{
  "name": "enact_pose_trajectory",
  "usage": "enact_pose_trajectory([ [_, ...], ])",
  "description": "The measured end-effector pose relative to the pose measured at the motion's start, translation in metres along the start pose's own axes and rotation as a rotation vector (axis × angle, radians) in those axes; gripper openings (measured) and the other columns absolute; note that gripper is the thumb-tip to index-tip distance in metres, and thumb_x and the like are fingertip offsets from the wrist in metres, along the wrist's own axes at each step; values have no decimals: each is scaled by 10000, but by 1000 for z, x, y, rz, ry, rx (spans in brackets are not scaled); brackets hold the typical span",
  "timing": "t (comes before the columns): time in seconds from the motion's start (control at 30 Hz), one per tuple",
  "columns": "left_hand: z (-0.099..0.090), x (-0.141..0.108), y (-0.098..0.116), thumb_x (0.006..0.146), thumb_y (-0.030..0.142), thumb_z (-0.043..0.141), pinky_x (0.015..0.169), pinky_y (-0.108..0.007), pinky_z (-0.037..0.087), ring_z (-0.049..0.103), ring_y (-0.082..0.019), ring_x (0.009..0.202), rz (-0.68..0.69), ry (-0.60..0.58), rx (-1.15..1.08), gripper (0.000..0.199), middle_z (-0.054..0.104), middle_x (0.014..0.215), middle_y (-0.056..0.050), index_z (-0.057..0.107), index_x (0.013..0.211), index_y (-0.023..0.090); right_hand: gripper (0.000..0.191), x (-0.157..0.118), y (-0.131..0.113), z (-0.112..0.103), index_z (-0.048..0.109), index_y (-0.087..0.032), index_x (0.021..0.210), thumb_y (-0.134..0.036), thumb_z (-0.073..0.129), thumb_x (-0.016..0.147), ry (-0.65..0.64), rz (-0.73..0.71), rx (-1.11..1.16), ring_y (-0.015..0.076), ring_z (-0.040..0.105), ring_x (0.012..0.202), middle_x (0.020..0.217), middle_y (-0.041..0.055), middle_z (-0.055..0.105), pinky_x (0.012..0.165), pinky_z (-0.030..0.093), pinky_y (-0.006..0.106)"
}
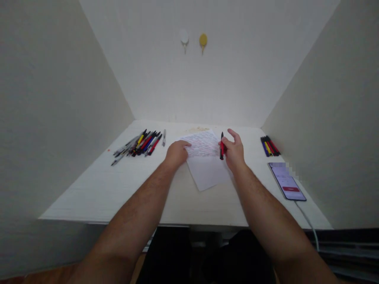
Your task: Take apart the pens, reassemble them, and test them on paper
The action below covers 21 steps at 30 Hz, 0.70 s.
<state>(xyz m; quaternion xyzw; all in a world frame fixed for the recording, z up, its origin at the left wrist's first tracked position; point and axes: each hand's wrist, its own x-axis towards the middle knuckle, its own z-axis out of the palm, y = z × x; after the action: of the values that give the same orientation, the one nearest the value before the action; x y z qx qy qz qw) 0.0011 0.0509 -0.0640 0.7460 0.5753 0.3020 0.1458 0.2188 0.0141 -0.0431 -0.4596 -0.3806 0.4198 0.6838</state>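
A white sheet of paper (207,173) lies tilted on the white table in front of me, its upper half covered with rows of handwritten or scribbled lines. My left hand (177,154) is at the sheet's left edge, thumb over the paper and the other fingers curled, partly hidden. Above the sheet's right edge, my right hand (235,152) pinches a red pen (222,146) with black ends between thumb and fingers. The pen points away from me, nearly upright in the view, and one finger of that hand is stretched out.
To the left lies a loose heap of pens (139,145), with a single clear pen (164,138) beside it. Several pens (269,146) lie in a row at the right. Nearer is a phone (286,182) with a white cable (309,225). Walls enclose the table.
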Motion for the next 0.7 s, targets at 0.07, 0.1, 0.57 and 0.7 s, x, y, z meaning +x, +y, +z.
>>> enact_pose_trajectory([
  [0.07, 2, 2, -9, 683, 79, 556, 1007, -390, 464, 622, -281, 1132, 17, -106, 62, 404, 717, 1152, -77, 778, 989, 219, 562, -1, -2, 0, 552, -218, 1211, -361, 696, 687, 0, 5, -18, 88, 490, 445, 632, -48, 649, 432, 365, 211],
  [0.1, 4, 2, -10, 674, 84, 570, 1021, -395, 453, 615, -284, 1147, 37, -125, 77, 400, 717, 1157, -63, 784, 973, 240, 493, -2, -3, 1, 597, -200, 1146, -363, 684, 689, -17, 23, -19, 85, 495, 454, 646, -34, 654, 437, 368, 211],
  [0.57, 19, 3, -2, 705, 236, 655, 1051, -386, 410, 568, -258, 1193, 147, -109, 67, 310, 698, 1203, 3, 773, 983, 307, 425, -13, 34, 2, 691, -147, 831, -560, 614, 768, -248, 7, -535, 96, 453, 412, 570, -5, 605, 395, 329, 232],
  [0.7, 22, 3, -2, 708, 205, 622, 1051, -408, 407, 578, -270, 1182, 153, -89, 50, 323, 706, 1182, -15, 775, 980, 288, 384, -16, 29, 2, 663, -152, 728, -535, 654, 732, -165, 27, -595, 123, 514, 415, 564, 28, 642, 409, 398, 248],
])
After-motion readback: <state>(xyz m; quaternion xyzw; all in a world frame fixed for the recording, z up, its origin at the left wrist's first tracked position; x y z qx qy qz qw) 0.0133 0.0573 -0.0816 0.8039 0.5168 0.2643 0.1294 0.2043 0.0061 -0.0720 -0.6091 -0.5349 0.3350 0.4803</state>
